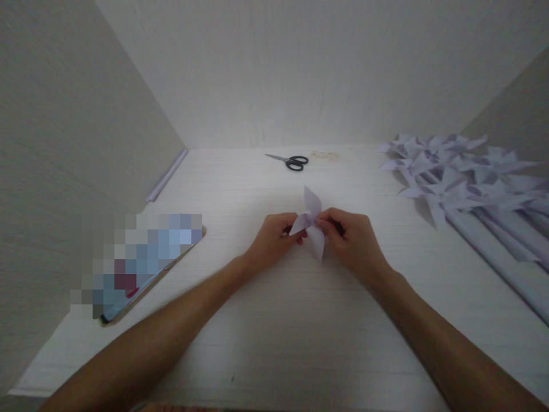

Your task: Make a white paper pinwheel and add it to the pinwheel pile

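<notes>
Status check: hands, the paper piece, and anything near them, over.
Left hand and right hand both pinch the paper pinwheel above the table. Scissors lie beyond, apart. Finished pinwheels piled at right.

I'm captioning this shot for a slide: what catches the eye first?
At the centre, the left hand and right hand pinch a small pale lilac paper pinwheel above the white table. A heap of finished pinwheels on rolled paper sticks lies at the right; black-handled scissors sit at the back.
</notes>
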Available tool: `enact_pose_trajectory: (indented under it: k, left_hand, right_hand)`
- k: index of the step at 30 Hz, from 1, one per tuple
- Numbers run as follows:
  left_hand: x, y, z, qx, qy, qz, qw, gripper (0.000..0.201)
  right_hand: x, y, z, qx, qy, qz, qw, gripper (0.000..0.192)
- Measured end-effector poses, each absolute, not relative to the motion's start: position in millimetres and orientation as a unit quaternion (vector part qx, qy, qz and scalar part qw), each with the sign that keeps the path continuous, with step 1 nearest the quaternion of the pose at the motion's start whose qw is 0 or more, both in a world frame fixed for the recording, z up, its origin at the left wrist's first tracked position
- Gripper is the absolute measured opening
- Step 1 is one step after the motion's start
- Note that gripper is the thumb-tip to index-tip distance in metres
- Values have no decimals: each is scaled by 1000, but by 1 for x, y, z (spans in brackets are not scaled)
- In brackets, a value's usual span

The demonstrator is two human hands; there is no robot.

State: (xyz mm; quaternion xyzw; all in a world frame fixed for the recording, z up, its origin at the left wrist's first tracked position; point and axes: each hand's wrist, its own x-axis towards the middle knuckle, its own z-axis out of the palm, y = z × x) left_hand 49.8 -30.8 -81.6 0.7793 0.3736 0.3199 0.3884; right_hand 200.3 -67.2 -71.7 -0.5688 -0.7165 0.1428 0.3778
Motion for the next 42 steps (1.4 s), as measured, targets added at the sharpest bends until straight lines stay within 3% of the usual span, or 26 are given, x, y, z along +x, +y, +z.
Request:
enact_pose_trajectory:
  k: [15,26,42]
  left_hand:
    - [50,-32,-82,731,357,387,434,13]
    - [49,-32,-83,795,313,360,374,15]
    - [48,-32,-86,763,329,386,400,13]
  right_hand:
    - [207,-54,-85,-484,-504,423,577,8]
    - [208,-55,-78,-505,-565,452,471,9]
    - [211,-52,-87,-450,-475,502,565,6]
